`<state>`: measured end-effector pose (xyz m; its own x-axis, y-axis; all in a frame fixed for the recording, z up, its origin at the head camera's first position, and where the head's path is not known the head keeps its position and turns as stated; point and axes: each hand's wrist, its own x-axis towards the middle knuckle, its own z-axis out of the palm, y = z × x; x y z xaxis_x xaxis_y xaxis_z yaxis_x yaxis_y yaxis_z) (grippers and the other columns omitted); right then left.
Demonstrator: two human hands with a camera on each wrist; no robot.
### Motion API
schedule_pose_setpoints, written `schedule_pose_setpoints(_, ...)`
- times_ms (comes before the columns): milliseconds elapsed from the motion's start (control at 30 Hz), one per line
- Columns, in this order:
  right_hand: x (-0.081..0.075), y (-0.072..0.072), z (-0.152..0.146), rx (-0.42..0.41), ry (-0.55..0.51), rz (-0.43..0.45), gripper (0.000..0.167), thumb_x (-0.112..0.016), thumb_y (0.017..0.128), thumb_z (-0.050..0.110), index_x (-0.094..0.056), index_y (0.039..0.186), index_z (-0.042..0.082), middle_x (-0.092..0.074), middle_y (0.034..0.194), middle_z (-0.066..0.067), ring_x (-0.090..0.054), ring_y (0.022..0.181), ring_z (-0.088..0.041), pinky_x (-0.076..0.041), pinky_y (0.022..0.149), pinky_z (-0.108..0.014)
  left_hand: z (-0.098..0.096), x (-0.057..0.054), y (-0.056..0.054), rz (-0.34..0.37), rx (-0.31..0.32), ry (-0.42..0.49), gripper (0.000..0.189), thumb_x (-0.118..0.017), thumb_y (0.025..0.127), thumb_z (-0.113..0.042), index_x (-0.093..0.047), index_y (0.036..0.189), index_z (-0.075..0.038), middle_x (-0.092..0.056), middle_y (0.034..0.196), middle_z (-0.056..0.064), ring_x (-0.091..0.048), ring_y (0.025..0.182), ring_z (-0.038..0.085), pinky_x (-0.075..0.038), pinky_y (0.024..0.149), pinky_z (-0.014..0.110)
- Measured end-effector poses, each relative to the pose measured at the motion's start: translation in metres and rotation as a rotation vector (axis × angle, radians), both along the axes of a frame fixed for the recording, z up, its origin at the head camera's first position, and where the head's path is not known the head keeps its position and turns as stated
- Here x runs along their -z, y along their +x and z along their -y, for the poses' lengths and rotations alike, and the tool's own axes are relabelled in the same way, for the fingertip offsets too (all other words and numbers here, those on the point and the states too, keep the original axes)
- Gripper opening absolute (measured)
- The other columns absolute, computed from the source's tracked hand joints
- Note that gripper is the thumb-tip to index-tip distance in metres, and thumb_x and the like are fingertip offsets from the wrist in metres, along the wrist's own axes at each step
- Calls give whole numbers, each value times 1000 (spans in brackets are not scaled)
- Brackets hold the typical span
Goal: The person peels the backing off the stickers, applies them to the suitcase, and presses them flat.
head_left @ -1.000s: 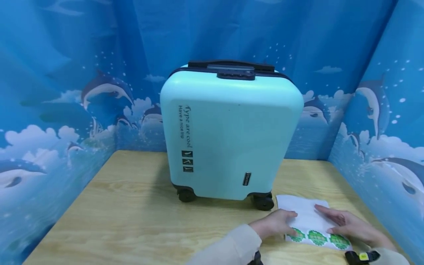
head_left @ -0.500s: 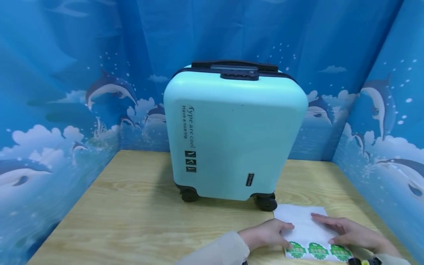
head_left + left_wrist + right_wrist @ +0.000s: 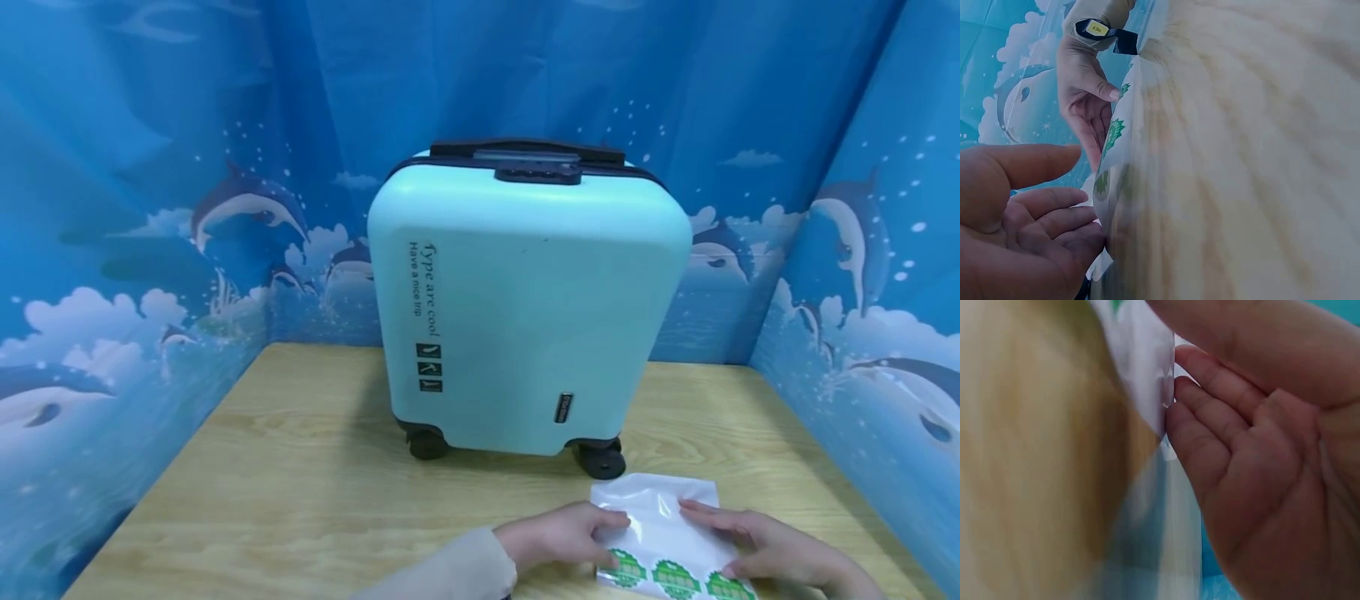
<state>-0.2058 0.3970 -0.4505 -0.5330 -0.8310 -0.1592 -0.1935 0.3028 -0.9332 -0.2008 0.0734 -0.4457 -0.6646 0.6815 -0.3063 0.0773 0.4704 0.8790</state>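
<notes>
A glossy white sheet (image 3: pixel 652 504) with a row of green scalloped labels (image 3: pixel 677 577) along its near edge lies on the table, right of centre. My left hand (image 3: pixel 566 535) rests at its left side, thumb and fingertips over the margin. From the right, my right hand (image 3: pixel 780 552) touches the sheet with its fingers spread apart from the thumb. The left wrist view has my left fingers (image 3: pixel 1063 219) loosely bent, fingertips right at the sheet's edge. In the right wrist view, my right fingers (image 3: pixel 1200 434) are relaxed and meet the sheet at their tips.
A mint-green suitcase (image 3: pixel 517 325) stands upright on the wooden table (image 3: pixel 285 500), just behind the sheet. One of its black wheels (image 3: pixel 600 461) is close to the sheet's far left corner. Blue dolphin-print curtains (image 3: pixel 135 250) enclose the table at the back and sides.
The sheet has slid left and toward me, with both hands moving along with it. Its upper part now shows bright glare and slight buckling. The suitcase stays in place.
</notes>
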Motion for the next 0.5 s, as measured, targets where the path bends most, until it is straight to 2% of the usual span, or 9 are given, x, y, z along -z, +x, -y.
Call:
schedule_pose_setpoints(133,1,7,7,17,35,-58,60,-56,92,7,-29,146,2,-22,145,28,-17,123,21,-25,95,-4,10,1,4,-17,13,6,51,-68,84,-7,-55,132,-19,-49,138,-11,-42,129,7,-34,108,29)
schedule_pose_setpoints(200,1,8,9,27,50,-57,60,-56,92,8,-29,146,3,-22,145,28,-17,123,22,-24,95,-4,13,1,5,-25,26,-2,50,-68,85,-7,-54,132,-19,-49,139,-10,-41,129,6,-33,108,28)
schedule_pose_setpoints(233,1,9,11,26,50,-56,60,-56,92,8,-30,146,3,-23,145,27,-17,123,22,-24,95,-4,13,12,1,-14,43,0,50,-68,85,-9,-55,132,-21,-48,139,-12,-41,129,5,-33,108,28)
schedule_pose_setpoints(333,1,10,15,14,59,-68,59,-56,92,10,-31,145,3,-25,148,22,-18,125,20,-24,95,-4,17,29,-2,10,92,-7,50,-68,86,-14,-54,132,-27,-46,139,-17,-38,130,2,-32,109,27)
schedule_pose_setpoints(400,0,10,20,13,79,-81,60,-57,92,11,-32,146,5,-26,149,19,-18,125,20,-23,96,-4,23,33,0,31,126,-16,50,-68,86,-16,-53,132,-30,-44,139,-19,-37,130,1,-32,109,28)
schedule_pose_setpoints(433,-1,11,22,15,89,-93,60,-58,92,12,-32,146,6,-26,150,17,-19,125,19,-24,96,-4,27,33,1,38,140,-7,50,-68,86,-16,-53,132,-29,-44,139,-18,-37,130,1,-33,109,27)
schedule_pose_setpoints(467,-2,11,25,19,97,-105,61,-59,91,13,-33,146,7,-27,150,16,-19,125,18,-24,96,-4,33,22,7,24,145,-4,50,-67,87,-14,-52,134,-25,-45,140,-16,-38,130,2,-34,108,26)
schedule_pose_setpoints(500,-2,12,28,26,101,-104,62,-59,91,13,-32,146,7,-27,150,15,-20,125,18,-24,96,-5,39,17,10,15,154,14,50,-67,87,-12,-52,134,-21,-45,141,-13,-38,130,2,-34,107,25)
